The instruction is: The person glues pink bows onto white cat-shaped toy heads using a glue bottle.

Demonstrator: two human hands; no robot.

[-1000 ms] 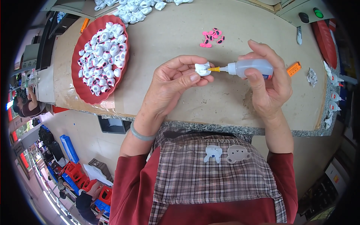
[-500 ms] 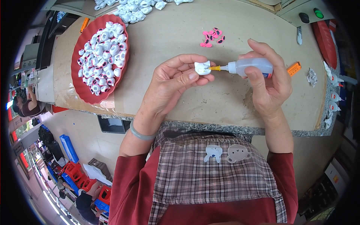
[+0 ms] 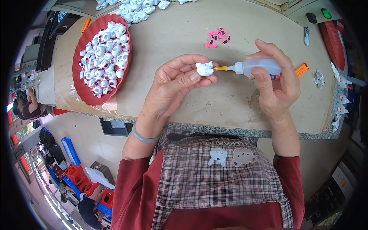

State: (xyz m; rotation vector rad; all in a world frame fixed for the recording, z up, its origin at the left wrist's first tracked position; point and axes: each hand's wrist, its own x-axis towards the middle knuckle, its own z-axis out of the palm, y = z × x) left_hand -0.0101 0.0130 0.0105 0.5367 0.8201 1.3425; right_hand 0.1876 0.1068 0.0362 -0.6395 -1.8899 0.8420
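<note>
Between the thumb and fingers of my left hand (image 3: 174,78) is a small white figurine head (image 3: 204,69) with pointed ears. My right hand (image 3: 278,82) grips a translucent glue bottle (image 3: 262,68), lying sideways with its yellow needle tip (image 3: 221,68) toward the white piece. The tip is at the piece's right edge; whether they touch I cannot tell. Beyond my hands lies a small group of pink pieces with dark ovals (image 3: 218,35). To the left, a red scalloped tray (image 3: 130,57) is heaped with white and pink pieces (image 3: 101,53).
White pieces (image 3: 140,9) are piled at the far edge. An orange-handled tool (image 3: 301,69), a crumpled foil scrap (image 3: 319,79) and a cutter (image 3: 306,36) lie on the right. Small glue bottles (image 3: 342,99) line the right edge. Other people (image 3: 88,209) are at the lower left.
The white piece in my left hand has shifted slightly left and turned a little. The bottle has moved slightly right, so its needle tip sits farther back from the middle of the piece.
</note>
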